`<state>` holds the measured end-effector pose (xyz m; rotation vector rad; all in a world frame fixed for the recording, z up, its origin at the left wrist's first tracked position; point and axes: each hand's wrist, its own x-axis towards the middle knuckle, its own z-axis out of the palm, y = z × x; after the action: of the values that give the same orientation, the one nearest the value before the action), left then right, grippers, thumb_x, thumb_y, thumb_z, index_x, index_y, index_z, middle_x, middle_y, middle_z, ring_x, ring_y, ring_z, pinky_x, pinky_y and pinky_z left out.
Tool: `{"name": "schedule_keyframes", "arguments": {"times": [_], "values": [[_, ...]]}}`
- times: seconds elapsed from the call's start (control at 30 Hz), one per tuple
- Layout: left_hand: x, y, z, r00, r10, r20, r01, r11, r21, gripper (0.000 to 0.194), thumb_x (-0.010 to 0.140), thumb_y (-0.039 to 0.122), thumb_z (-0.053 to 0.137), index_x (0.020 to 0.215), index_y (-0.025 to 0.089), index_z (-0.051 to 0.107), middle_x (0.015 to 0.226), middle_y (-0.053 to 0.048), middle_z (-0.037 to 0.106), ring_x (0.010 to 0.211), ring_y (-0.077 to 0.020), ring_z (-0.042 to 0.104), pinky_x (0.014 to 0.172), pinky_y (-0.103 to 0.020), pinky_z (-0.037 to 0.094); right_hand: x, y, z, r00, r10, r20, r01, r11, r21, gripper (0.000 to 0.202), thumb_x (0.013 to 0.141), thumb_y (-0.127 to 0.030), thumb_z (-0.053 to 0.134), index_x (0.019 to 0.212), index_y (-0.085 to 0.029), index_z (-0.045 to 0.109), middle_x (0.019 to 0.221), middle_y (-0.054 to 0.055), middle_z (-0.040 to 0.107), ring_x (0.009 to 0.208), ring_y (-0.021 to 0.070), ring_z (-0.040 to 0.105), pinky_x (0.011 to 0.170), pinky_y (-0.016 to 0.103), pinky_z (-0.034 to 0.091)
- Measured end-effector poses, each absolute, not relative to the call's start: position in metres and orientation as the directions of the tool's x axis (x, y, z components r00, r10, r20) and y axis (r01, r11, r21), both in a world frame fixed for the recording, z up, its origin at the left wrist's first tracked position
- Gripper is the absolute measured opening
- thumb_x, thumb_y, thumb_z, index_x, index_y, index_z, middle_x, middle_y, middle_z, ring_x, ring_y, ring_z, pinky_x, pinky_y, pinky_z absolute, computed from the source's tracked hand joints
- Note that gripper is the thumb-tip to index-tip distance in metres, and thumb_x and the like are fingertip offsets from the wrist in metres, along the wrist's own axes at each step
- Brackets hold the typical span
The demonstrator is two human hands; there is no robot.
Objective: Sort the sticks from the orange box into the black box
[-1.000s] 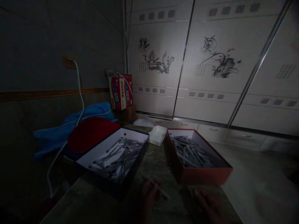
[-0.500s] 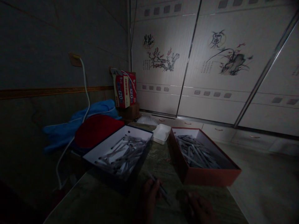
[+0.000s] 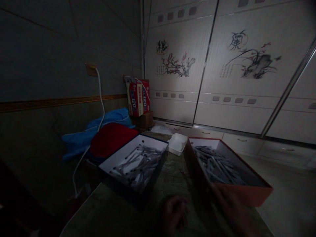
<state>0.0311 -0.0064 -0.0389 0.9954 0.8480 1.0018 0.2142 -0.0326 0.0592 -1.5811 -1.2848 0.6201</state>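
My left hand (image 3: 174,210) is over the table between the two boxes, fingers curled closed. What it may hold is too dark to make out. At the near wall of the orange-red box (image 3: 247,194), my right hand (image 3: 229,205) is blurred, its fingers pointing toward the box. Whether it holds anything is unclear. Inside that box lies a heap of slim grey pen-like sticks (image 3: 222,168). The dark blue box (image 3: 113,158) on the left, white inside, has similar pen-like sticks (image 3: 140,164) with dark ends, scattered loosely.
A white plastic tray (image 3: 177,144) stands between the boxes' far ends on the marbled table (image 3: 170,177). Left of the table are a red round cushion-like thing (image 3: 111,140), blue cloth (image 3: 116,118) and a white cable (image 3: 100,92). A red carton (image 3: 139,98) stands behind.
My right hand has moved up and right to the orange-red box. The slim stick seen in my left hand no longer shows. The view has turned slightly left.
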Motion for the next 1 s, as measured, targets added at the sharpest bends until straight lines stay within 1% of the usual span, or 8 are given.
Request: {"name": "schedule_keyframes", "arguments": {"times": [0.07, 0.3, 0.47, 0.67, 0.83, 0.87, 0.93, 1.0], "values": [[0.031, -0.006, -0.038, 0.348, 0.931, -0.11, -0.265, 0.211, 0.941, 0.051, 0.069, 0.061, 0.06, 0.086, 0.013, 0.063, 0.059, 0.002, 0.06, 0.036, -0.0035, 0.042, 0.036, -0.019, 0.025, 0.249, -0.004, 0.086, 0.298, 0.908, 0.295, 0.743, -0.026, -0.669, 0.044, 0.077, -0.057, 0.035, 0.066, -0.022, 0.06, 0.067, 0.007, 0.069, 0.066, 0.0234, 0.066, 0.059, 0.03, 0.05], [0.032, -0.003, -0.043, 0.28, 0.947, -0.157, -0.262, 0.233, 0.936, 0.06, 0.058, 0.068, 0.063, 0.08, 0.013, 0.061, 0.055, 0.003, 0.058, 0.037, -0.0052, 0.043, 0.038, -0.02, 0.029, 0.305, 0.069, 0.117, 0.387, 0.844, 0.37, 0.853, -0.175, -0.492, 0.03, 0.07, -0.043, 0.046, 0.071, -0.017, 0.062, 0.067, 0.018, 0.07, 0.068, 0.0344, 0.067, 0.06, 0.04, 0.047], [0.036, -0.013, -0.044, 0.255, 0.955, -0.149, -0.2, 0.203, 0.959, 0.054, 0.061, 0.064, 0.063, 0.081, 0.015, 0.059, 0.057, 0.002, 0.059, 0.04, -0.0067, 0.043, 0.042, -0.022, 0.033, 0.278, 0.041, 0.111, 0.383, 0.798, 0.466, 0.868, -0.139, -0.477, 0.044, 0.079, -0.044, 0.036, 0.095, -0.013, 0.063, 0.092, 0.018, 0.071, 0.079, 0.0326, 0.067, 0.07, 0.04, 0.048], [0.009, -0.037, 0.039, 0.35, 0.937, 0.012, 0.12, -0.058, 0.991, 0.012, 0.068, 0.023, 0.06, 0.078, 0.019, 0.065, 0.07, -0.001, 0.064, 0.062, -0.0128, 0.057, 0.058, -0.023, 0.042, 0.209, -0.023, 0.044, 0.25, 0.864, 0.436, 0.731, 0.126, -0.67, 0.047, 0.085, -0.054, 0.037, 0.092, -0.018, 0.066, 0.086, 0.009, 0.073, 0.079, 0.0237, 0.068, 0.066, 0.027, 0.053], [-0.042, 0.024, 0.13, 0.306, 0.93, 0.202, 0.552, -0.346, 0.758, 0.02, 0.084, 0.024, 0.043, 0.095, 0.016, 0.058, 0.08, -0.002, 0.066, 0.068, -0.0125, 0.061, 0.063, -0.022, 0.046, 0.167, -0.042, -0.021, 0.297, 0.881, 0.369, 0.617, 0.118, -0.778, 0.062, 0.084, -0.066, 0.032, 0.089, -0.018, 0.072, 0.091, 0.012, 0.074, 0.082, 0.0236, 0.07, 0.073, 0.027, 0.053], [-0.051, 0.044, 0.136, 0.324, 0.914, 0.243, 0.71, -0.405, 0.576, 0.021, 0.086, 0.021, 0.04, 0.095, 0.016, 0.058, 0.084, -0.003, 0.067, 0.076, -0.0126, 0.061, 0.069, -0.022, 0.046, 0.163, -0.042, -0.028, 0.313, 0.878, 0.362, 0.611, 0.106, -0.784, 0.063, 0.084, -0.066, 0.031, 0.087, -0.019, 0.072, 0.089, 0.011, 0.075, 0.08, 0.0232, 0.07, 0.071, 0.026, 0.053], [-0.063, 0.084, 0.134, 0.329, 0.918, 0.223, 0.799, -0.396, 0.453, 0.017, 0.081, 0.014, 0.048, 0.092, 0.014, 0.061, 0.098, -0.007, 0.067, 0.096, -0.0185, 0.059, 0.085, -0.029, 0.042, 0.158, -0.039, -0.034, 0.329, 0.881, 0.341, 0.594, 0.088, -0.8, 0.06, 0.084, -0.066, 0.033, 0.084, -0.02, 0.072, 0.086, 0.01, 0.075, 0.079, 0.0226, 0.07, 0.07, 0.026, 0.052], [-0.069, 0.115, 0.12, 0.322, 0.936, 0.144, 0.864, -0.352, 0.359, 0.012, 0.077, 0.011, 0.055, 0.085, 0.011, 0.063, 0.094, -0.01, 0.068, 0.094, -0.0224, 0.06, 0.085, -0.037, 0.043, 0.156, -0.036, -0.035, 0.31, 0.898, 0.313, 0.571, 0.087, -0.816, 0.057, 0.084, -0.065, 0.035, 0.08, -0.021, 0.071, 0.081, 0.009, 0.074, 0.075, 0.0222, 0.069, 0.069, 0.026, 0.051]]}}
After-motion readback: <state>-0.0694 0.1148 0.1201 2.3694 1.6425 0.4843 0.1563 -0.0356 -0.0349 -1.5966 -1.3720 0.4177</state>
